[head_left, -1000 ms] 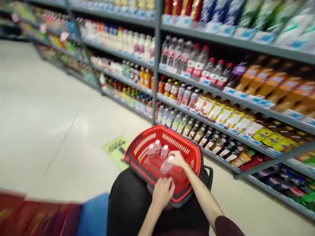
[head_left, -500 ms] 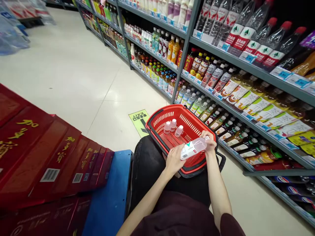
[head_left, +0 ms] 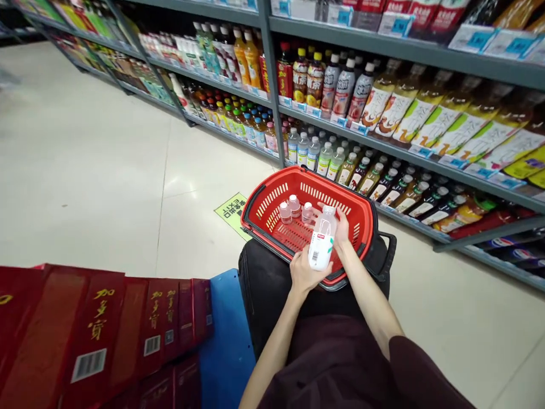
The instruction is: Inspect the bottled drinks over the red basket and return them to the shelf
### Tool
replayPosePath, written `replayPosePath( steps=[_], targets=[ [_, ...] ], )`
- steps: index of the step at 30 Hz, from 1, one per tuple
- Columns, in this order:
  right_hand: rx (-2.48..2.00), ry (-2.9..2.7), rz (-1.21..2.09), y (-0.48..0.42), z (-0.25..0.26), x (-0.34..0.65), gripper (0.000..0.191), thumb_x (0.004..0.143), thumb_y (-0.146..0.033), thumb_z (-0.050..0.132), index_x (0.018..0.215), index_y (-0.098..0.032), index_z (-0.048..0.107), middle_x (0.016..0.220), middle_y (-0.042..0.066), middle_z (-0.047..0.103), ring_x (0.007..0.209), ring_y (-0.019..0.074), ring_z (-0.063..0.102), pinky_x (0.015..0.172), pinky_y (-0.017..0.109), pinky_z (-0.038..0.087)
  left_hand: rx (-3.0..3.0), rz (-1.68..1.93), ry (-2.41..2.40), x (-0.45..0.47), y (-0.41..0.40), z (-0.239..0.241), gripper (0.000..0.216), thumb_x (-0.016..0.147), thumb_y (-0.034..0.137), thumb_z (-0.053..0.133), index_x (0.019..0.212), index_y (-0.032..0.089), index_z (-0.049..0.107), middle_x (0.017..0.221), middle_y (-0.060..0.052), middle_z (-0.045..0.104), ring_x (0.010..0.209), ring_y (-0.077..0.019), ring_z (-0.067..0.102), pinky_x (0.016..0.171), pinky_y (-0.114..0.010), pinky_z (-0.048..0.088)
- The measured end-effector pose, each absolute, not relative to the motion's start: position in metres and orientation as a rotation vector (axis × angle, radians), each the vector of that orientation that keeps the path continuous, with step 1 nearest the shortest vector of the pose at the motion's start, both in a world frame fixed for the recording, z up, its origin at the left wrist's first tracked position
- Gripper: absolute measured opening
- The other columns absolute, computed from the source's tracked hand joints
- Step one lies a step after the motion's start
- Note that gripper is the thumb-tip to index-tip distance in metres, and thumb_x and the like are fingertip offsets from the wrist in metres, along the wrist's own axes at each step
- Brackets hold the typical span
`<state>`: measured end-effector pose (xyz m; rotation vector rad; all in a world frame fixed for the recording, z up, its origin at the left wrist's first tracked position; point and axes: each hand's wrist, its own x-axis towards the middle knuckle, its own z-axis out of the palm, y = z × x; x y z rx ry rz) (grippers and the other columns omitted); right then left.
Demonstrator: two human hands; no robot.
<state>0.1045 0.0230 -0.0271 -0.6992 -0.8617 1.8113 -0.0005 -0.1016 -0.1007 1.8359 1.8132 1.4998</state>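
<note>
A clear plastic bottle with a white label and a white cap stands tilted over the near side of the red shopping basket. My left hand is closed around its lower end. Behind and beside its upper part is my right hand, with the thumb along the right side and fingertips showing past the left; the bottle hides its palm. Three small bottles of pinkish look with white caps, one of them a small bottle at the left, stand inside the basket. The basket rests on my black-clad lap.
Shelves full of drink bottles run along the right and back. Stacked red boxes sit at the left by a blue board. A green exit sign lies on the pale tiled floor.
The bottle has turned from lying sideways to cap-up. My right hand has left the cap and moved along the bottle's side. The view has shifted, with the red boxes lower.
</note>
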Motion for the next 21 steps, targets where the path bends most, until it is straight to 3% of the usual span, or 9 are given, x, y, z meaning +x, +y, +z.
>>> replayPosePath(
  steps=[3, 7, 10, 12, 14, 18, 21],
  targets=[
    [-0.640, -0.855, 1.939, 0.021, -0.028, 0.118, 0.047, 0.078, -0.055, 0.054, 0.107, -0.018, 0.056, 0.088, 0.007, 0.069, 0.080, 0.0186, 0.066, 0.080, 0.039, 0.060, 1.904, 1.414, 1.731, -0.004, -0.101, -0.100, 0.058, 0.065, 0.054, 0.078, 0.107, 0.016, 0.066, 0.088, -0.008, 0.073, 0.078, -0.0273, 0.069, 0.081, -0.038, 0.059],
    [-0.593, -0.796, 1.912, 0.019, -0.031, 0.126, 0.036, 0.076, -0.048, 0.058, 0.092, -0.017, 0.052, 0.075, 0.002, 0.062, 0.064, 0.0143, 0.061, 0.074, 0.035, 0.060, 1.998, 1.292, 1.672, -0.005, -0.098, -0.097, 0.049, 0.070, 0.055, 0.074, 0.099, 0.017, 0.067, 0.079, -0.007, 0.071, 0.076, -0.0281, 0.069, 0.085, -0.042, 0.058],
    [-0.609, -0.714, 1.846, 0.022, -0.030, 0.125, 0.033, 0.079, -0.048, 0.058, 0.089, -0.017, 0.050, 0.074, 0.002, 0.061, 0.062, 0.0139, 0.060, 0.071, 0.033, 0.060, 1.995, 1.376, 1.645, -0.002, -0.096, -0.093, 0.062, 0.078, 0.049, 0.074, 0.127, 0.013, 0.060, 0.107, -0.012, 0.073, 0.094, -0.0295, 0.071, 0.092, -0.043, 0.056],
    [-0.651, -0.621, 1.766, 0.026, -0.030, 0.123, 0.034, 0.081, -0.050, 0.059, 0.088, -0.017, 0.051, 0.075, 0.002, 0.062, 0.063, 0.0140, 0.061, 0.069, 0.032, 0.060, 1.964, 1.468, 1.639, 0.001, -0.095, -0.092, 0.073, 0.083, 0.043, 0.075, 0.144, 0.013, 0.048, 0.131, -0.017, 0.065, 0.117, -0.0308, 0.065, 0.100, -0.042, 0.055],
    [-0.740, -0.522, 1.690, 0.031, -0.032, 0.122, 0.036, 0.083, -0.054, 0.059, 0.087, -0.018, 0.052, 0.074, 0.002, 0.062, 0.065, 0.0142, 0.062, 0.068, 0.031, 0.060, 1.937, 1.500, 1.645, 0.003, -0.094, -0.091, 0.071, 0.086, 0.035, 0.073, 0.148, 0.014, 0.044, 0.141, -0.018, 0.056, 0.131, -0.0310, 0.057, 0.101, -0.040, 0.055],
    [-0.905, -0.488, 1.716, 0.037, -0.036, 0.120, 0.042, 0.086, -0.060, 0.060, 0.086, -0.018, 0.056, 0.072, 0.004, 0.063, 0.068, 0.0161, 0.064, 0.068, 0.032, 0.061, 1.900, 1.454, 1.705, 0.005, -0.094, -0.093, 0.065, 0.083, 0.024, 0.072, 0.144, 0.016, 0.050, 0.130, -0.017, 0.056, 0.118, -0.0299, 0.063, 0.088, -0.037, 0.059],
    [-0.844, -0.581, 1.795, 0.035, -0.034, 0.119, 0.046, 0.087, -0.062, 0.058, 0.094, -0.017, 0.059, 0.079, 0.006, 0.067, 0.072, 0.0178, 0.067, 0.069, 0.034, 0.063, 1.851, 1.475, 1.804, 0.007, -0.095, -0.098, 0.071, 0.081, 0.035, 0.077, 0.143, 0.015, 0.050, 0.119, -0.015, 0.061, 0.105, -0.0300, 0.067, 0.080, -0.037, 0.060]
  ],
)
